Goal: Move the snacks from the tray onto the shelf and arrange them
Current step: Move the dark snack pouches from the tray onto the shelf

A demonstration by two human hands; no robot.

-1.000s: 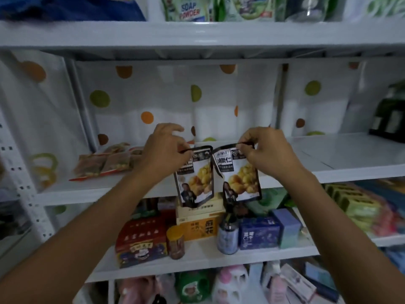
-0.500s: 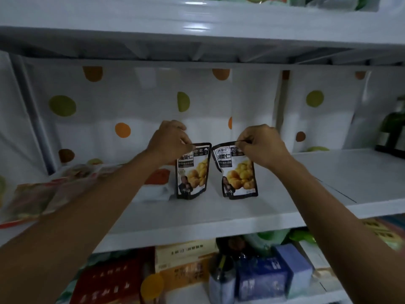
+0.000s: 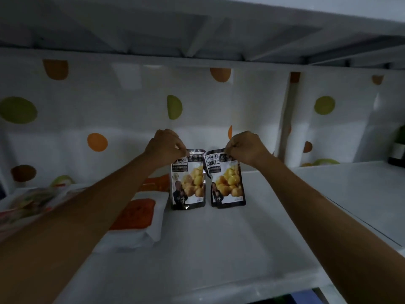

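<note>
- The left hand (image 3: 165, 145) pinches the top left corner of the left pouch (image 3: 188, 183), with its fingers curled over the upper edge.
- The right hand (image 3: 245, 148) pinches the top right corner of the right pouch (image 3: 228, 183) in the same way, knuckles towards the camera.
- Both are dark snack pouches printed with yellow round pieces, white characters across the top and a small figure at the lower left.
- The two pouches stand upright, side by side, towards the back of the white shelf (image 3: 219, 249). Their lower edges appear to rest on its surface.
- They are just beside each other with a narrow gap between them. The right pouch leans slightly, with its top left corner bent towards its neighbour.
- Just left of the left pouch a white packet (image 3: 135, 213) with orange-red contents lies flat, partly hidden by the left forearm.
- Another orange packet (image 3: 157, 182) lies behind it, nearer the back.
- At the far left of the shelf lie blurred colourful wrappers (image 3: 32, 200); I cannot tell what kind they are.
- A white backing sheet (image 3: 109, 110) with green, orange and brown dots hangs behind the shelf.
- A dark bottle (image 3: 397, 150) stands at the far right edge, well apart from the pouches.
- The grey underside of the upper shelf (image 3: 197, 25) fills the top of the view.
</note>
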